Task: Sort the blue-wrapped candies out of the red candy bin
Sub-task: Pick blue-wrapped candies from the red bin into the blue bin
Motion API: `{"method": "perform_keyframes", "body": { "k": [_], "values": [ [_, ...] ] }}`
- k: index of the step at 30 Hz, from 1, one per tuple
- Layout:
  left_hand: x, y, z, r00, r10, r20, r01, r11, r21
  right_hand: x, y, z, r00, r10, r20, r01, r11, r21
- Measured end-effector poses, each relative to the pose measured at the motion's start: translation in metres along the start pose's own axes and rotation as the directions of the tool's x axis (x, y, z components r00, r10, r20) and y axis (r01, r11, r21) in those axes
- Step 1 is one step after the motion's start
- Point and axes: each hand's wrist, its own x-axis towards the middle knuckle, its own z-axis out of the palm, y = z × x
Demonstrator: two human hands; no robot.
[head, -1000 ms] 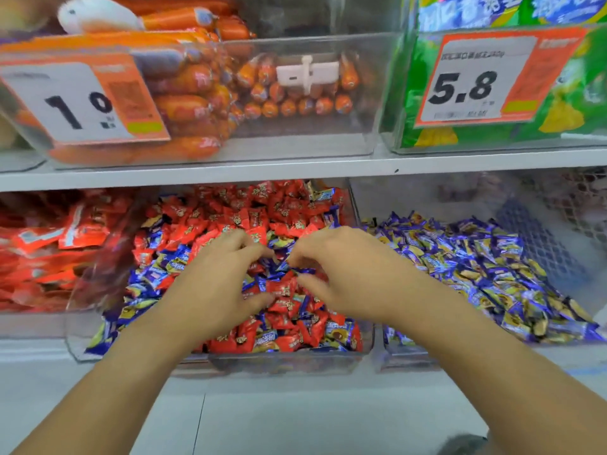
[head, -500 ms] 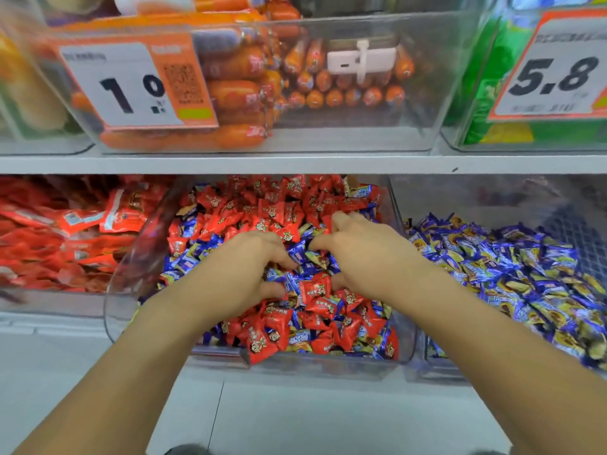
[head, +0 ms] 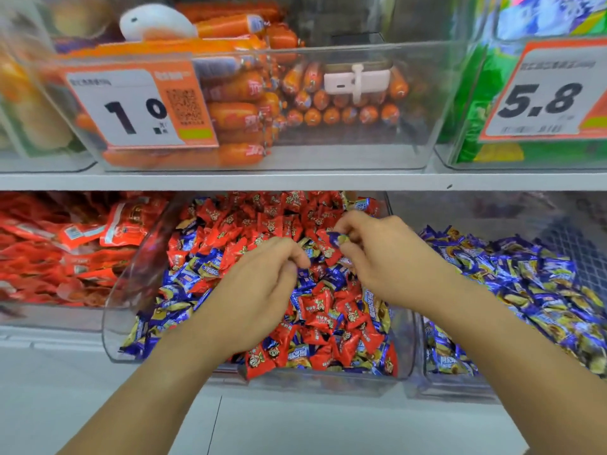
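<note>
price tag (head: 138, 108) on the upper clear bin reads "1.0" with a qr code on its orange part; the small print is too blurred to read. a second price tag (head: 545, 96) at upper right reads "5.8", fixed to a bin of green packets (head: 476, 103). the "1.0" bin holds orange sausages (head: 236, 113) and a white clip (head: 358, 82) on its front wall. wrapper text on the candies is not legible.

lower shelf, centre: red candy bin (head: 121, 310), clear plastic, filled with red-wrapped candies (head: 315, 305) mixed with blue-wrapped candies (head: 203, 269), the blue ones thickest along its left and front. just right of it, a neighbouring bin (head: 453, 385) holds only blue-and-gold wrapped candies. to the left, red flat packets (head: 65, 244).

both forearms reach in from below, over the centre bin. right hand (head: 377, 254): fingers curled, thumb and fingertips pinching one blue candy (head: 338, 239), raised a little above the pile near the bin's back right. left hand (head: 262, 287): palm down over the middle of the pile, fingers curled, thumb against the forefinger; cannot tell whether it grips a candy, since the fingertips hide what is under them.

the white shelf edge (head: 295, 182) runs across between the two rows of bins.
</note>
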Motion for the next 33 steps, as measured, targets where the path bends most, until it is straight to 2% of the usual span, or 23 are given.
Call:
{"method": "perform_keyframes", "body": {
  "k": [3,5,9,11,13,16,21,28,33],
  "values": [
    [0.007,-0.004,0.011,0.999,0.047,-0.002,-0.045,0.976,0.211,-0.007,0.0,-0.011,0.998,0.022,-0.053,-0.016,0.995,0.103],
    [0.013,-0.007,0.016,0.995,0.096,-0.036,-0.083,0.96,0.269,-0.011,-0.003,-0.016,0.998,0.011,-0.06,-0.002,0.99,0.141],
    [0.021,-0.006,0.019,0.997,0.072,-0.022,-0.058,0.919,0.39,-0.01,-0.006,-0.016,0.999,-0.037,0.014,0.037,0.999,0.018],
    [0.024,-0.005,0.017,0.998,0.043,-0.041,-0.023,0.917,0.399,-0.007,-0.005,-0.013,0.998,-0.046,0.043,0.048,0.998,-0.049],
    [0.025,-0.006,0.014,0.996,0.02,-0.084,0.008,0.945,0.327,-0.005,-0.005,-0.01,0.995,-0.057,0.084,0.063,0.995,-0.072],
    [0.022,-0.006,0.005,0.991,-0.035,-0.128,0.052,0.991,0.127,0.0,-0.002,-0.007,0.99,-0.03,0.14,0.051,0.987,-0.15],
    [0.011,-0.007,-0.012,0.982,-0.162,-0.099,0.158,0.986,-0.051,0.009,-0.002,0.001,0.981,0.017,0.196,0.039,0.96,-0.278],
    [0.01,-0.005,-0.016,0.972,-0.233,-0.019,0.229,0.964,-0.134,0.021,-0.009,0.01,0.949,0.043,0.311,0.096,0.903,-0.42],
    [0.011,-0.007,-0.017,0.971,-0.239,-0.024,0.229,0.951,-0.209,0.028,-0.004,0.008,0.936,0.08,0.343,0.041,0.942,-0.332]
  ]
}}
